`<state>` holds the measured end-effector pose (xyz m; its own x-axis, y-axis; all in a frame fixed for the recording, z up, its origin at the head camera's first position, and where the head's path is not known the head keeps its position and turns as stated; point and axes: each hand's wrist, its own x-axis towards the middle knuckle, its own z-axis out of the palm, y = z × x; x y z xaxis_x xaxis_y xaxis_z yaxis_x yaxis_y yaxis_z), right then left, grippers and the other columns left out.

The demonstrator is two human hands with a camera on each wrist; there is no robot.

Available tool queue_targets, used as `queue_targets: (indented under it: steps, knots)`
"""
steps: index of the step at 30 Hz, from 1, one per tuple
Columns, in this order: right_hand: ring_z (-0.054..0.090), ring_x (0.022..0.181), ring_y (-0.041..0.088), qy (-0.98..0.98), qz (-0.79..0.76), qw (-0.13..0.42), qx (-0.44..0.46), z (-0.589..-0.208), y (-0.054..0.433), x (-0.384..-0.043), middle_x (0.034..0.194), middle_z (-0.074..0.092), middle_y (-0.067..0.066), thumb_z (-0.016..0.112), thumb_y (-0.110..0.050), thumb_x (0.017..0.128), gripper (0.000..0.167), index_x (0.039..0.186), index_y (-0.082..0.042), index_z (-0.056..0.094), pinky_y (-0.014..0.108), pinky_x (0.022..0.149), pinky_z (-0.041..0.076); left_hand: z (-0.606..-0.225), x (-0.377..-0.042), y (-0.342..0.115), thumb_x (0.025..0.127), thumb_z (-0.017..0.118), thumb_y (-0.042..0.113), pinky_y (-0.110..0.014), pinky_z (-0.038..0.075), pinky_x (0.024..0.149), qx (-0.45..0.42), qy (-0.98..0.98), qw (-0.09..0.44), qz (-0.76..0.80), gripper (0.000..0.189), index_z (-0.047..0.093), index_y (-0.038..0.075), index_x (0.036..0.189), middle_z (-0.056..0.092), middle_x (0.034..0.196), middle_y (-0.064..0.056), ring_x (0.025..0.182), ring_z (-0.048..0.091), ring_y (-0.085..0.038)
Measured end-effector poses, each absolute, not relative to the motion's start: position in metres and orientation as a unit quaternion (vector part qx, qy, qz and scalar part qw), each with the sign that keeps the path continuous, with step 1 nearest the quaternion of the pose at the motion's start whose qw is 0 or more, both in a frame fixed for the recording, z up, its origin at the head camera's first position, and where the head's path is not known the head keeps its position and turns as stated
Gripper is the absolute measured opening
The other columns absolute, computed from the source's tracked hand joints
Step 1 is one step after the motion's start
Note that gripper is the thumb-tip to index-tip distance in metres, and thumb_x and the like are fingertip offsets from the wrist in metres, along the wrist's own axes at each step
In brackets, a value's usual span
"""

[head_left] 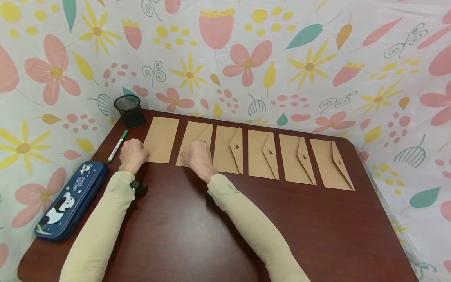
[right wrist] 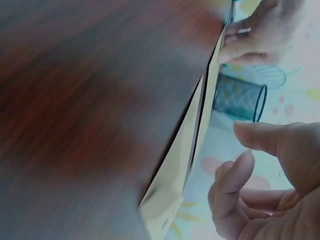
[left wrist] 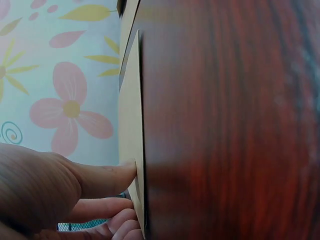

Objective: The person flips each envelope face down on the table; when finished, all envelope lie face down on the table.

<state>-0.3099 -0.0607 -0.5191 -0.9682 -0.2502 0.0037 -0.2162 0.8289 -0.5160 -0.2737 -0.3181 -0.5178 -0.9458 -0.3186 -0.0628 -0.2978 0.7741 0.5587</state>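
A row of brown paper envelopes lies across the table. At its left end is an envelope (head_left: 162, 139) with no flap showing. My left hand (head_left: 133, 156) grips this one near its lower left edge; in the left wrist view the thumb (left wrist: 107, 180) lies on the paper, other fingers curled beside it. My right hand (head_left: 201, 158) is over the second envelope (head_left: 192, 135) and partly hides it. In the right wrist view the fingers (right wrist: 232, 185) of that hand are loosely bent, thumb and index tips apart, with nothing between them.
To the right, several more envelopes (head_left: 225, 149) have pointed flaps with a small dark print. A black mesh pen cup (head_left: 130, 111) stands at the back left. A green-capped marker (head_left: 117, 147) and a blue panda pencil case (head_left: 72, 199) lie along the left edge. Patterned cloth (head_left: 246, 98) hangs behind the table.
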Motion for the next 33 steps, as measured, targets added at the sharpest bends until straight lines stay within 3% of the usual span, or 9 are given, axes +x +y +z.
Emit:
queue_targets:
  steps: [5, 7, 10, 12, 14, 20, 25, 31, 33]
  knots:
    - [0.058, 0.064, 0.017, 0.964, -0.239, 0.022, -0.115, -0.509, -0.037, -0.3, 0.069, 0.058, 0.001, 0.082, -0.029, 0.089, 0.033, 0.071, -0.014, 0.058, 0.031, 0.059, 0.053, -0.5, -0.262, -0.305, 0.086, 0.065, 0.015, -0.038, 0.029, 0.047, 0.178, -0.945, 0.044, -0.27, 0.04, 0.044, 0.016, 0.052, 0.028, 0.057, 0.004, 0.061, 0.037, -0.025]
    - [0.056, 0.063, 0.017, 0.964, -0.239, 0.036, -0.112, -0.508, -0.029, -0.298, 0.065, 0.055, 0.0, 0.079, -0.026, 0.089, 0.033, 0.068, -0.014, 0.056, 0.031, 0.057, 0.051, -0.483, -0.25, -0.289, 0.086, 0.062, 0.012, -0.044, 0.039, 0.051, 0.18, -0.944, 0.07, -0.267, 0.028, 0.058, 0.007, 0.059, 0.044, 0.061, -0.006, 0.067, 0.048, -0.033]
    - [0.046, 0.055, 0.014, 0.962, -0.243, 0.058, -0.107, -0.517, -0.021, -0.306, 0.057, 0.039, -0.006, 0.076, -0.025, 0.087, 0.044, 0.054, -0.017, 0.047, 0.029, 0.05, 0.042, -0.464, -0.234, -0.263, 0.089, 0.061, 0.013, -0.056, 0.057, 0.073, 0.154, -0.945, 0.103, -0.27, 0.025, 0.078, -0.005, 0.094, 0.07, 0.093, -0.027, 0.092, 0.065, -0.049]
    - [0.046, 0.054, 0.012, 0.965, -0.23, 0.065, -0.106, -0.519, -0.018, -0.308, 0.053, 0.039, -0.009, 0.077, -0.027, 0.088, 0.047, 0.052, -0.019, 0.047, 0.028, 0.05, 0.041, -0.451, -0.226, -0.244, 0.094, 0.064, 0.013, -0.062, 0.058, 0.094, 0.131, -0.943, 0.095, -0.291, 0.039, 0.076, -0.007, 0.125, 0.072, 0.124, -0.034, 0.116, 0.066, -0.054]
    - [0.049, 0.054, 0.012, 0.967, -0.224, 0.07, -0.103, -0.52, -0.016, -0.309, 0.053, 0.043, -0.009, 0.079, -0.029, 0.087, 0.046, 0.053, -0.02, 0.05, 0.027, 0.05, 0.043, -0.447, -0.225, -0.23, 0.097, 0.067, 0.014, -0.062, 0.057, 0.104, 0.098, -0.946, 0.086, -0.297, 0.044, 0.072, -0.007, 0.135, 0.072, 0.133, -0.033, 0.126, 0.067, -0.051]
    - [0.059, 0.065, 0.016, 0.972, -0.198, 0.084, -0.093, -0.518, -0.017, -0.312, 0.063, 0.058, -0.004, 0.078, -0.023, 0.088, 0.039, 0.057, -0.019, 0.054, 0.028, 0.056, 0.049, -0.453, -0.229, -0.2, 0.097, 0.077, 0.013, -0.058, 0.06, 0.099, 0.027, -0.961, 0.072, -0.266, 0.035, 0.076, -0.009, 0.124, 0.077, 0.125, -0.03, 0.117, 0.073, -0.047]
    - [0.056, 0.063, 0.016, 0.97, -0.206, 0.078, -0.099, -0.52, -0.016, -0.311, 0.063, 0.054, -0.004, 0.072, -0.015, 0.087, 0.035, 0.057, -0.019, 0.053, 0.029, 0.054, 0.048, -0.46, -0.231, -0.191, 0.097, 0.076, 0.012, -0.057, 0.06, 0.098, 0.015, -0.967, 0.054, -0.247, 0.032, 0.076, -0.01, 0.121, 0.076, 0.125, -0.031, 0.117, 0.072, -0.047]
    - [0.055, 0.063, 0.017, 0.965, -0.239, 0.072, -0.084, -0.51, -0.013, -0.3, 0.069, 0.054, 0.0, 0.068, -0.011, 0.09, 0.008, 0.082, -0.009, 0.069, 0.03, 0.054, 0.046, -0.462, -0.234, -0.19, 0.097, 0.074, 0.012, -0.057, 0.06, 0.096, 0.018, -0.966, 0.047, -0.252, 0.031, 0.077, -0.011, 0.118, 0.076, 0.123, -0.031, 0.115, 0.073, -0.048]
    - [0.052, 0.061, 0.016, 0.963, -0.247, 0.068, -0.083, -0.509, -0.01, -0.3, 0.068, 0.052, 0.0, 0.064, -0.009, 0.091, 0.011, 0.08, -0.01, 0.066, 0.028, 0.051, 0.043, -0.463, -0.235, -0.19, 0.097, 0.074, 0.013, -0.057, 0.06, 0.095, 0.023, -0.966, 0.045, -0.254, 0.032, 0.077, -0.011, 0.118, 0.076, 0.124, -0.031, 0.114, 0.072, -0.048]
